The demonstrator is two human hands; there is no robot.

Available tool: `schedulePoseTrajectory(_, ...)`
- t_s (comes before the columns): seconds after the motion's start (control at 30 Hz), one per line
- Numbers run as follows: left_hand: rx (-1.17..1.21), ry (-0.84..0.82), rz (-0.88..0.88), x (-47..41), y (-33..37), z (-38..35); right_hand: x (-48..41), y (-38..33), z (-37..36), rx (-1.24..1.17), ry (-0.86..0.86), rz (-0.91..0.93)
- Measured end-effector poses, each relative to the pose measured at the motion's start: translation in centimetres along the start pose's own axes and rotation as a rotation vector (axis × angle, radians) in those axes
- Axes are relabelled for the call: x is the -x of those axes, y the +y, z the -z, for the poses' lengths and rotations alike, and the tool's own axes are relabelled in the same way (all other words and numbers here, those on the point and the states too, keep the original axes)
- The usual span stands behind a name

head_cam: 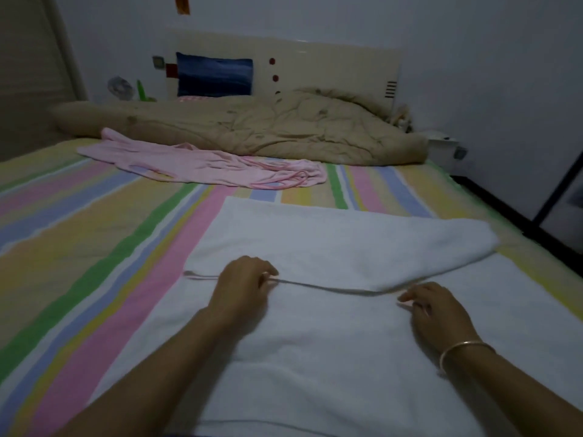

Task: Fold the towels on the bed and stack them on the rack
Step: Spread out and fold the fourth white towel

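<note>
Now it looks like the first fold in hand: the left hand [243, 287] and right hand [437, 307] each pinch the turned-over edge of the white towel [331, 238] on the striped bed [94, 222], and next that edge probably wants squaring up.

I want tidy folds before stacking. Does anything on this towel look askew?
Yes. On the white towel, the folded-over layer is crooked: its right end bulges out in a rounded lump, while its left side lies straight. The left hand and right hand pinch that layer's near edge, which runs unevenly between them.
</note>
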State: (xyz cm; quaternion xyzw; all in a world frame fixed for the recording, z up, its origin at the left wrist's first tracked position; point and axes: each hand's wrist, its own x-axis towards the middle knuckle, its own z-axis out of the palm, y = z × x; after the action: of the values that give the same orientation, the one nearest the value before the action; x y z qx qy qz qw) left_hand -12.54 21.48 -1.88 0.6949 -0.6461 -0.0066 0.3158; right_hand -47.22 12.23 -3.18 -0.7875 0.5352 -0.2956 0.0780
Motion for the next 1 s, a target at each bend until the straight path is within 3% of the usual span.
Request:
schedulePoseTrajectory(0.07,0.049,-0.054,-0.158,-1.0,3.9,-3.4,-0.4,1.0,0.5,-0.237,0.054,-0.336)
schedulePoseTrajectory(0.17,0.094,-0.121,-0.365,-1.9,9.9,-8.5,-2.5,2.1,1.1,-0.903,0.100,-0.850)
schedulePoseTrajectory(0.27,0.086,-0.123,-0.490,-2.7,14.5,-12.3,-5.6,3.3,1.9,-1.307,0.033,-1.078)
schedulePoseTrajectory(0.47,-0.147,-0.077,-0.437,-5.7,16.1,-15.7,-10.6,6.8,2.4,-1.717,0.004,-1.063)
schedulePoseTrajectory(0.63,-0.239,-0.054,-0.384,-7.6,15.8,-15.9,-12.7,8.8,1.3,-1.887,0.012,-0.933)
schedulePoseTrajectory(0.87,-0.188,0.122,-0.220,-7.5,15.8,-17.6,-15.0,9.7,-0.2,-1.992,0.010,-0.902)
schedulePoseTrajectory(1.0,-0.151,0.186,-0.198,-6.8,15.8,-17.7,-16.0,9.9,0.8,-1.877,-0.094,-0.800)
